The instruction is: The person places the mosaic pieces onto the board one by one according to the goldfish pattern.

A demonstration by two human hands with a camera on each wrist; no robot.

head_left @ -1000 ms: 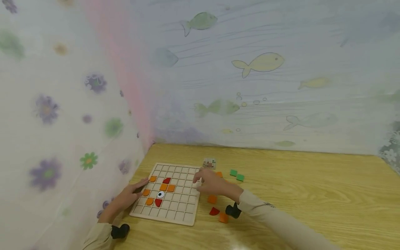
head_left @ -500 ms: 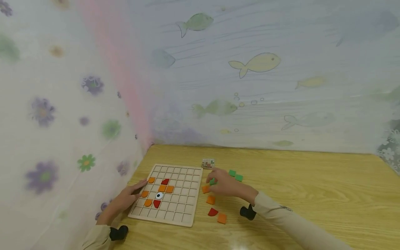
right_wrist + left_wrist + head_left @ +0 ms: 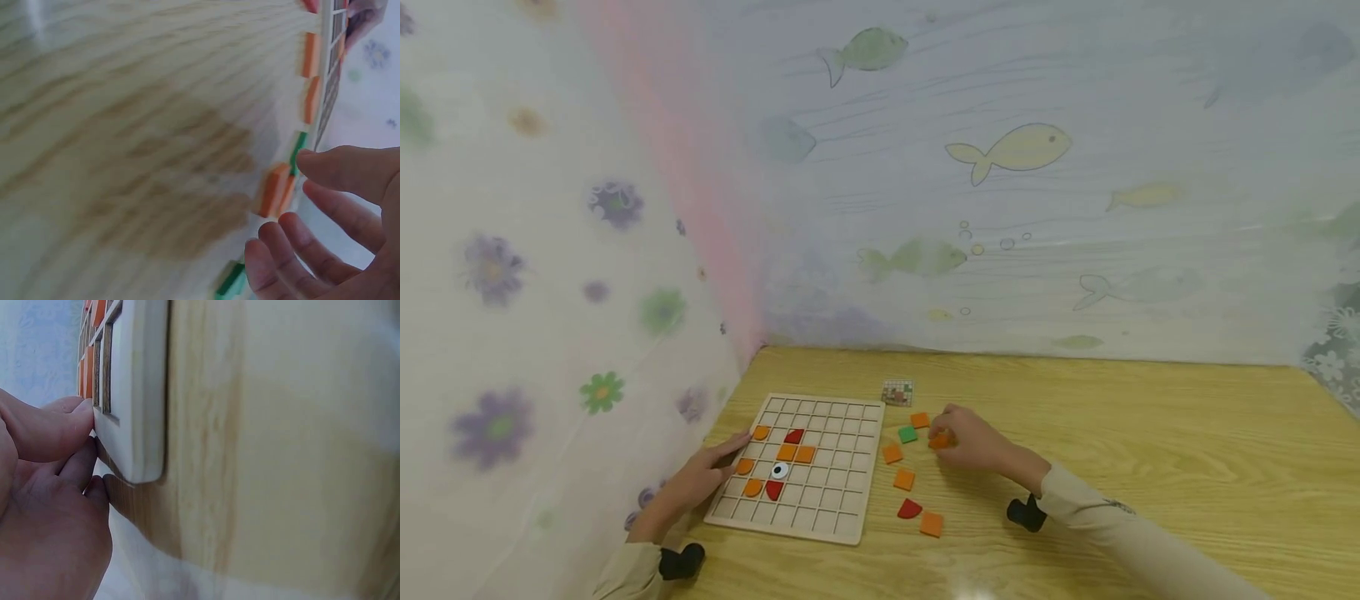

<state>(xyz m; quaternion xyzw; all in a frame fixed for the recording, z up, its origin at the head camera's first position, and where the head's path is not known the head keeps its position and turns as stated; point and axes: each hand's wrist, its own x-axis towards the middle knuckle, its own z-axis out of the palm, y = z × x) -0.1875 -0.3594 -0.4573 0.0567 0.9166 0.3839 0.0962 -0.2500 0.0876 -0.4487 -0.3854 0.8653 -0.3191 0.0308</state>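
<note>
A wooden grid board (image 3: 842, 479) lies at the left of the table, bearing orange pieces, two red quarter-round pieces and an eye disc (image 3: 780, 471). My left hand (image 3: 700, 477) holds its left edge; in the left wrist view the thumb (image 3: 62, 428) lies at the rim with bent fingers below. To the right of the board, my right hand (image 3: 973, 442) is over an orange square tile (image 3: 937, 442). In the right wrist view its thumb and fingers are spread apart, gripping nothing, with an orange tile (image 3: 272, 189) just beyond the fingertips.
Between board and right hand lie a green tile (image 3: 907, 434), several orange tiles (image 3: 904, 479) and a red quarter-round piece (image 3: 910, 508). A small pattern card (image 3: 898, 392) lies behind them. Another green tile (image 3: 231, 281) shows by the right fingers. Patterned walls border the table.
My right hand has moved right, from the board's right edge across the loose tiles, uncovering a green tile and orange ones. The left hand keeps its place at the board.
</note>
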